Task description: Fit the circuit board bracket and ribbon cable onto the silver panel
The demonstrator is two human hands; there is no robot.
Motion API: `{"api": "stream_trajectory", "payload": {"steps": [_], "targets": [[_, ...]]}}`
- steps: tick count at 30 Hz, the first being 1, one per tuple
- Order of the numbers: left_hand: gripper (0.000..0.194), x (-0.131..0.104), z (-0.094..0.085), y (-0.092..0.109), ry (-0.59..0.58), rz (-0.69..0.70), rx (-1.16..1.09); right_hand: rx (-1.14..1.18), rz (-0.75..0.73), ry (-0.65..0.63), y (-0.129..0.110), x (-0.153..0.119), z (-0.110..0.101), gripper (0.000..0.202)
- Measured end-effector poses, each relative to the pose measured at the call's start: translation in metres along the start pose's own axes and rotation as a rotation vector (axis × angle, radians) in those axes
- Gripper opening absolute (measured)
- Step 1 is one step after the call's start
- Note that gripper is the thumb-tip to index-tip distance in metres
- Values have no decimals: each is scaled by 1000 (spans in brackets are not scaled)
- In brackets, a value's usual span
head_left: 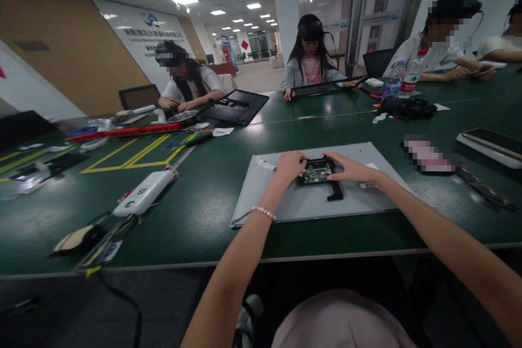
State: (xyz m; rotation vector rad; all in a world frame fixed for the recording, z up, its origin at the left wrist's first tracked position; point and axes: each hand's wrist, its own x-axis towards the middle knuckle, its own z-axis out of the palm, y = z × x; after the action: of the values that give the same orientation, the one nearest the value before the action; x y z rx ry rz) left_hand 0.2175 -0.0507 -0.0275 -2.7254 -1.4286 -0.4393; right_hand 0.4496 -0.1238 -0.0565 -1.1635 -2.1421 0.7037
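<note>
A green circuit board point(317, 173) in a black frame lies on a flat grey panel point(265, 196) in front of me. My left hand point(290, 166), with a beaded bracelet at the wrist, has its fingers curled over the board's left edge. At the right edge, my right hand point(353, 168) grips with thumb and index finger on either side of a corner. A short black bracket point(335, 192) sticks out below the board. What lies under my fingertips is partly hidden.
A white power bank point(143, 194) and a computer mouse point(79, 239) lie left on the green table point(196, 244). To the right are a pink phone point(428, 156), glasses point(483, 187) and bottles point(409, 77). Across sit people, one holding a dark frame point(322, 88).
</note>
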Motion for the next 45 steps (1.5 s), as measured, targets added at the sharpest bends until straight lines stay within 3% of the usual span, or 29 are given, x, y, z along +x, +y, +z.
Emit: {"api": "stream_trajectory", "payload": {"steps": [32,45], "targets": [[28,1,10,-4,28,67,-86,6,13,4,-2,-1,0,88],[30,-3,-2,2,83,-19,-71,12,4,-2,-1,-1,1,87]]}}
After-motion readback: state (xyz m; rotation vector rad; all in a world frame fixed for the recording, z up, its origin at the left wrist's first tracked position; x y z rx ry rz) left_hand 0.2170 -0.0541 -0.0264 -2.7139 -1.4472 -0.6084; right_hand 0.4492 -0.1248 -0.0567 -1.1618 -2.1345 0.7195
